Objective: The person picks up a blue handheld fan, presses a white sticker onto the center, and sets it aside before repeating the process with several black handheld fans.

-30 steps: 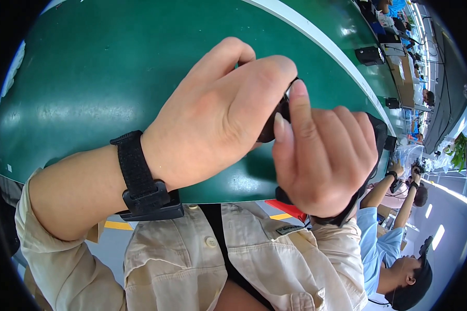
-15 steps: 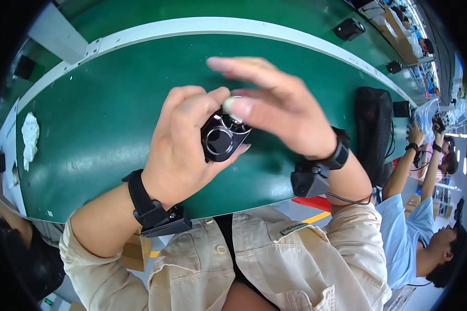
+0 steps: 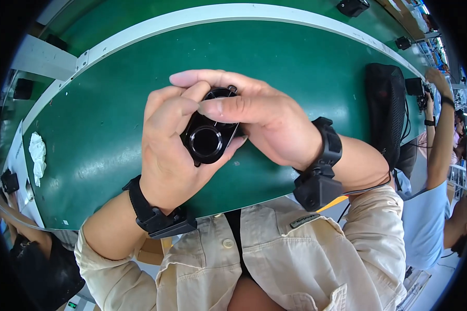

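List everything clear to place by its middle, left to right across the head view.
Crumpled white wad, left grip, glossy black device, right grip, long black pouch, co-worker's light-blue shirt.

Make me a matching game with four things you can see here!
Things:
1. shiny gadget
2. crumpled tissue
3. long bag
4. jacket

Matches:
A. cream-coloured
B. near the right edge of the green table
C. gripped in the left hand
D. white, near the table's left edge

Right pairs: 1-C, 2-D, 3-B, 4-A
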The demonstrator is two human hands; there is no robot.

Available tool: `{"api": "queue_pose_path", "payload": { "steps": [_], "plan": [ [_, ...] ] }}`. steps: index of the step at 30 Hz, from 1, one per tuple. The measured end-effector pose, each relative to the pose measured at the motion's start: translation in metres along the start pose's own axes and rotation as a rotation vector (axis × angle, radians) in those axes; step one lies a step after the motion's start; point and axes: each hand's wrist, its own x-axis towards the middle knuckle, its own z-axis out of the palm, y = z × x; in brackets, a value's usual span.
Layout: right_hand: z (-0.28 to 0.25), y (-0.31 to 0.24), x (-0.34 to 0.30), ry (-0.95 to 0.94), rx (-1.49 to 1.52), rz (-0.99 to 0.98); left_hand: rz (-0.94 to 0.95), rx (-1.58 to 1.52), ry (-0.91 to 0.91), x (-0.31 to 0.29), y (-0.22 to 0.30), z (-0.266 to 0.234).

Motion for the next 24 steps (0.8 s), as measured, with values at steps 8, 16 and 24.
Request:
{"api": "queue_pose_path", "payload": {
  "steps": [8,16,24],
  "plan": [
    [-0.009,0.007,0.002,-0.078,-0.025,-0.051,-0.103,-0.031,-0.024,-0.005,0.006,-0.002],
    [-0.015,0.005,0.0,-0.139,0.036,0.006,-0.189,0.019,-0.265,0.008,0.008,-0.014],
    [0.0,0.005,0.001,-0.169,-0.071,-0.056,-0.109,0.054,-0.101,-0.001,0.003,-0.005]
  ]
}}
